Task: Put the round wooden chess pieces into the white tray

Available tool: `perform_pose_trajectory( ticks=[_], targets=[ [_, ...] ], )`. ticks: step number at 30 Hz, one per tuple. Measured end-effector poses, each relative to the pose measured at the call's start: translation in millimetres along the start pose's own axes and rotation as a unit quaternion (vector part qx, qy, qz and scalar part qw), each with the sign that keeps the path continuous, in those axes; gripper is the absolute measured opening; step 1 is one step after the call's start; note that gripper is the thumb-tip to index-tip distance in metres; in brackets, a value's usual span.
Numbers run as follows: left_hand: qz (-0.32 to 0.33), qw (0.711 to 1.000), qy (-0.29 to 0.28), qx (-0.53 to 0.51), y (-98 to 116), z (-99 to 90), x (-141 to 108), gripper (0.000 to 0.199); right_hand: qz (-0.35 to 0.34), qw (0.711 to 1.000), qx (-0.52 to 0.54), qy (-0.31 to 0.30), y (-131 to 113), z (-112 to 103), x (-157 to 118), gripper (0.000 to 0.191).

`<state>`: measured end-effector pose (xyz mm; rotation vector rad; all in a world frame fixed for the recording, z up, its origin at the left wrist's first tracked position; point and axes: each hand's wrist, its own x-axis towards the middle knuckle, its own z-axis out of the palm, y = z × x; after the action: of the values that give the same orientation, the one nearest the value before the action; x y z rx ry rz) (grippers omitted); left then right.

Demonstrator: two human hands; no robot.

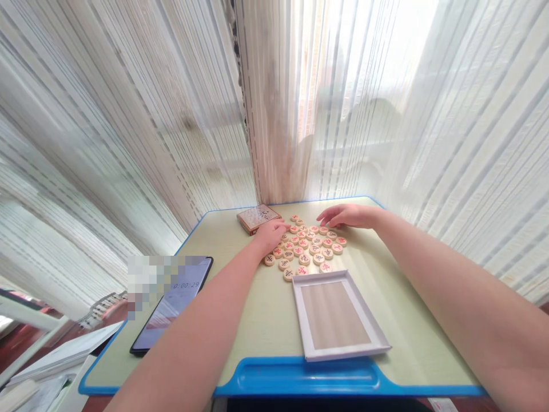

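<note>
Round wooden pieces [304,259] with red or black characters lie in a loose cluster, characters up, on the pale green table [257,332]. My left hand [271,234] rests at the cluster's upper left edge, its fingers stretched toward a red-marked piece [294,229]; nothing shows in its grasp. At the upper right edge, my right hand [343,216] hovers with fingers apart and slightly bent, above a red-marked piece [323,230], holding nothing visible. Below the cluster is an open shallow white box part [337,315], its nearest pieces touching or close to the upper rim.
A small patterned box [259,217] lies behind my left hand. Left of my left forearm is a tablet or phone [180,303] showing a timer. A blue tray recess [306,375] runs along the table's near edge. Striped curtains [193,114] hang behind the table.
</note>
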<state>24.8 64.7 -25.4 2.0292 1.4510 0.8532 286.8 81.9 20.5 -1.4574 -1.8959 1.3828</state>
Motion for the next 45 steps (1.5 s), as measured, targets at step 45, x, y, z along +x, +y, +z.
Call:
perform_pose_trajectory(
  ticks=[45],
  targets=[
    [0.010,0.961,0.194,-0.197,-4,-12.5,3,0.036,-0.121,0.888,-0.381,0.228,6,81,-33,0.043]
  ],
)
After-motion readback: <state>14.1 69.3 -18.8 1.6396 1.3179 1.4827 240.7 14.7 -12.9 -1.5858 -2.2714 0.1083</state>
